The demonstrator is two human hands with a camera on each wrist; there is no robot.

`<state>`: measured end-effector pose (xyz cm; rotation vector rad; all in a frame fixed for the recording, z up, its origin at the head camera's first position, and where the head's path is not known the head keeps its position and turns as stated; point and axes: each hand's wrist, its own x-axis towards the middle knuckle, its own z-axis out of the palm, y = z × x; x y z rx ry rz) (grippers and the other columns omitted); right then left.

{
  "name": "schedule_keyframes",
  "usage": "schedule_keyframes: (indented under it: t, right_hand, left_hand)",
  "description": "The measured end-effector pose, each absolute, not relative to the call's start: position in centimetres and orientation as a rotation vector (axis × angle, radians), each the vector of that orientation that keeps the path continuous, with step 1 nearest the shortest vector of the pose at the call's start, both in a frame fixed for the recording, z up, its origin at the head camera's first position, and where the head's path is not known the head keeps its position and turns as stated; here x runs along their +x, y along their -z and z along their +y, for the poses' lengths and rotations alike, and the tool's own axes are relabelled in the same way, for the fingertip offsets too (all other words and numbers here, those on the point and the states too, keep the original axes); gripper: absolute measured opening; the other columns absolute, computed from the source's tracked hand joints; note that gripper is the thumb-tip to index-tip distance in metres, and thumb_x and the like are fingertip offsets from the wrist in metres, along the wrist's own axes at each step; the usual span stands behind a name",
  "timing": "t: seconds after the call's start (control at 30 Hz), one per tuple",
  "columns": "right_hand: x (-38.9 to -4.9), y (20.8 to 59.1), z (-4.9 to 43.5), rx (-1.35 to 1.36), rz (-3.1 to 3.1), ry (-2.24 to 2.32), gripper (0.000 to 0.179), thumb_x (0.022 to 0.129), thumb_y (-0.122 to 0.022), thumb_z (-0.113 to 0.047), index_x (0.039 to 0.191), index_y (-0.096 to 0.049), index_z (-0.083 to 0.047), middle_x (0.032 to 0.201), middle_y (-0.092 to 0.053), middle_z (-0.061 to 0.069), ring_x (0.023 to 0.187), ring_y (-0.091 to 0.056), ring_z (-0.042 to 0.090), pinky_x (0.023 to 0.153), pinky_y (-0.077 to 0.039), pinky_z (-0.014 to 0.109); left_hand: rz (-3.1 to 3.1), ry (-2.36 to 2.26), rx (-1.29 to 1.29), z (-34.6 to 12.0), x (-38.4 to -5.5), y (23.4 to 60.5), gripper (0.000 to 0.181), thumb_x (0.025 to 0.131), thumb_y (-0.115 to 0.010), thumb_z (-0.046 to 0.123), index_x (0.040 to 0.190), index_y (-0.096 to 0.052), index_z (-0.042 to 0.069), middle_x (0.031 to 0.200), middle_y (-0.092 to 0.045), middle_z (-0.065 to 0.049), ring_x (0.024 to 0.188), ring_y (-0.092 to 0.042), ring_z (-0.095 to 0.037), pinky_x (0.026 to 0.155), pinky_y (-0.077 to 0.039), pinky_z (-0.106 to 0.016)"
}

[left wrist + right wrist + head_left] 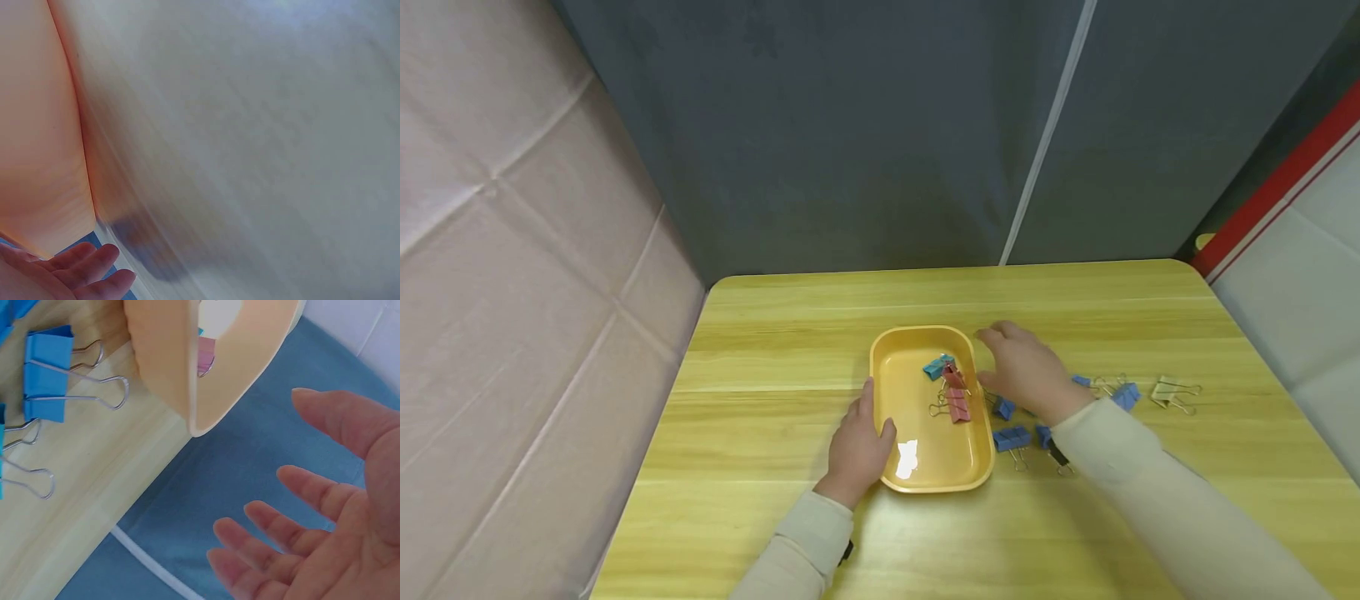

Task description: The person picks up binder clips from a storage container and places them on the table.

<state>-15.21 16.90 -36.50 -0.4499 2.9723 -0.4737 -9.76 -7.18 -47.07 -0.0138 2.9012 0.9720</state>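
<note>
A yellow plastic tray [936,477] lies on the table, with a teal binder clip [937,367] and pink and red binder clips [958,405] in its upper right part. My left hand [856,450] holds the tray's left rim, thumb over the inner side and fingers along the outside; the left wrist view shows these fingers [94,275] beside the wall. Just off the tray's upper right edge, my right hand [1030,371] is spread with nothing in it. Its fingers and thumb stand apart in the right wrist view. Blue binder clips [1012,438] lie below it.
Right of the tray more blue clips [1126,397], a black clip [1057,454] and a pale yellow clip [1167,390] lie scattered, some partly behind the right arm. A dark grey panel [850,150] borders the far edge of the wooden table [775,333].
</note>
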Motion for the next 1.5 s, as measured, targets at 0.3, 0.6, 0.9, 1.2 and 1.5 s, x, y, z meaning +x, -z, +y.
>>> schedule_keyframes:
  t: [0.3, 0.6, 0.9, 1.2, 1.5]
  right_hand:
    - [-15.7, 37.1, 14.9, -0.532, 2.975, 0.43, 0.067, 0.084, -0.075, -0.032, 0.139, -0.049, -0.004, 0.142, -0.043, 0.026, 0.127, -0.044, 0.046, 0.101, -0.04, 0.058]
    - [-16.2, 37.9, 13.1, -0.668, 2.993, 0.404, 0.06, 0.083, -0.073, -0.023, 0.136, -0.052, -0.004, 0.143, -0.041, 0.026, 0.132, -0.038, 0.045, 0.104, -0.037, 0.057]
    - [-17.1, 38.6, 11.7, -0.697, 2.962, 0.317, 0.062, 0.084, -0.073, -0.027, 0.137, -0.051, -0.003, 0.144, -0.041, 0.025, 0.132, -0.038, 0.045, 0.103, -0.039, 0.056]
    - [-18.1, 38.4, 10.7, -0.627, 2.872, 0.32, 0.061, 0.086, -0.069, -0.025, 0.14, -0.048, -0.005, 0.146, -0.039, 0.023, 0.133, -0.038, 0.042, 0.103, -0.04, 0.053]
    - [-19.4, 38.8, 10.0, -0.584, 2.825, 0.241, 0.059, 0.086, -0.068, -0.024, 0.139, -0.05, -0.005, 0.141, -0.045, 0.021, 0.125, -0.047, 0.04, 0.097, -0.046, 0.052]
  left_hand:
    - [2.901, -0.973, -0.022, -7.2, -9.7, 47.1, 0.069, 0.095, -0.053, 0.029, 0.154, -0.022, 0.011, 0.136, -0.05, -0.025, 0.109, -0.057, -0.044, 0.084, -0.049, -0.055]
    - [2.898, -0.967, -0.019, -7.2, -9.7, 47.3, 0.069, 0.096, -0.053, 0.03, 0.154, -0.022, 0.011, 0.136, -0.049, -0.025, 0.108, -0.058, -0.043, 0.083, -0.05, -0.054]
    - [2.884, -0.967, -0.02, -7.2, -9.6, 47.1, 0.068, 0.096, -0.052, 0.031, 0.154, -0.021, 0.011, 0.137, -0.048, -0.025, 0.11, -0.057, -0.044, 0.085, -0.049, -0.054]
    - [2.906, -0.964, 0.016, -7.1, -9.8, 47.4, 0.067, 0.097, -0.052, 0.031, 0.154, -0.021, 0.011, 0.136, -0.05, -0.025, 0.107, -0.059, -0.043, 0.08, -0.051, -0.052]
    - [2.915, -0.951, 0.001, -7.0, -10.0, 47.5, 0.068, 0.096, -0.052, 0.031, 0.154, -0.022, 0.012, 0.136, -0.05, -0.024, 0.11, -0.057, -0.043, 0.084, -0.05, -0.054]
